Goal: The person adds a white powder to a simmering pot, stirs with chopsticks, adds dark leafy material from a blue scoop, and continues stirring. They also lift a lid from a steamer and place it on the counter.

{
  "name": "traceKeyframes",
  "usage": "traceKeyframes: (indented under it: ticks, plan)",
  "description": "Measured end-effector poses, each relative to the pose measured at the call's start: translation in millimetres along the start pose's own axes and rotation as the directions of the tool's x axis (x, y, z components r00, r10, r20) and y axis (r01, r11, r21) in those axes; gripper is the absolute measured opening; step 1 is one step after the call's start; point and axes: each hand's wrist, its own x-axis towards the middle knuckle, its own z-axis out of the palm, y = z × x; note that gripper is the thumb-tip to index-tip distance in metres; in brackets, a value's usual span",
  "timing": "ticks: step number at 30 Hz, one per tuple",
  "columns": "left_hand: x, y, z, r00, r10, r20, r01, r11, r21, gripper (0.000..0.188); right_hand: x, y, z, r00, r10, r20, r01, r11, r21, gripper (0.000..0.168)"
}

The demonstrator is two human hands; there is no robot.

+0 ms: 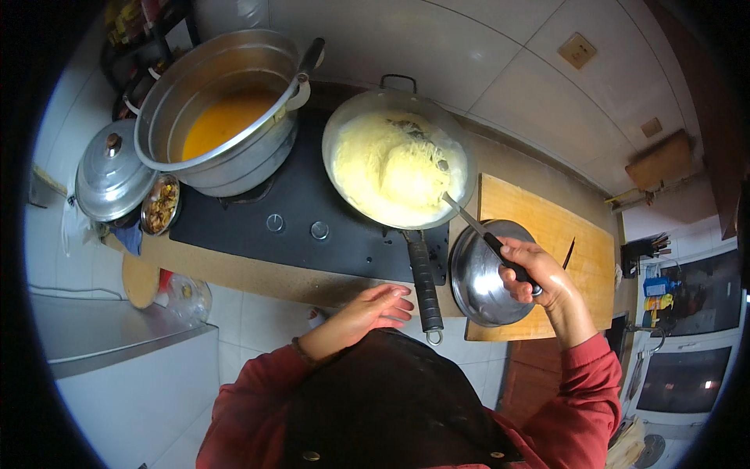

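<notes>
In the head view, my right hand (pixel 530 272) is closed around the black handle of a metal cooking utensil (pixel 469 218), whose far end lies among pale yellow shreds or noodles (pixel 389 170). They fill much of a wok (pixel 400 221) on the stove. My left hand (pixel 381 308) holds nothing, its fingers apart, left of the wok's black wrapped handle (pixel 425 281) and not visibly touching it. Under my right hand, a shiny domed metal lid or bowl (pixel 489 275) overlaps the left edge of a wooden cutting board (pixel 548 234).
A large aluminium pot (pixel 234 170) with orange liquid stands on the black cooktop (pixel 234 225), at left. Beside it are a lidded metal pot (pixel 114 176) and a small dish of food (pixel 161 205). A dark pointed tool (pixel 569 253) lies on the board.
</notes>
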Motion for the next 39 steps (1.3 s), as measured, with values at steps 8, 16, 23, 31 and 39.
traceKeyframes:
  ticks: [8,16,23,31,39]
  plan:
    - [5,-1,7,0.995,-0.029,0.094,0.034,0.998,-0.059,0.033,-8,33,-16,0.810,-0.584,0.044,0.291,0.336,-0.896,0.045]
    - [13,1,17,0.977,-0.056,0.205,0.099,0.974,-0.205,0.030,-8,-17,4,0.658,-0.733,0.171,0.124,-0.119,-0.985,0.040]
    - [8,6,31,0.975,-0.068,0.211,0.121,0.961,-0.250,0.031,91,-70,-31,0.616,-0.767,0.178,0.089,-0.157,-0.984,0.039]
    - [9,-4,33,0.983,-0.003,0.184,0.059,0.951,-0.303,0.031,118,-44,-14,0.988,0.095,0.125,-0.069,0.978,-0.195,0.028]
    - [7,-2,33,0.984,0.009,0.177,0.041,0.960,-0.278,0.029,53,-39,-13,0.885,0.162,0.437,-0.278,0.935,0.218,0.025]
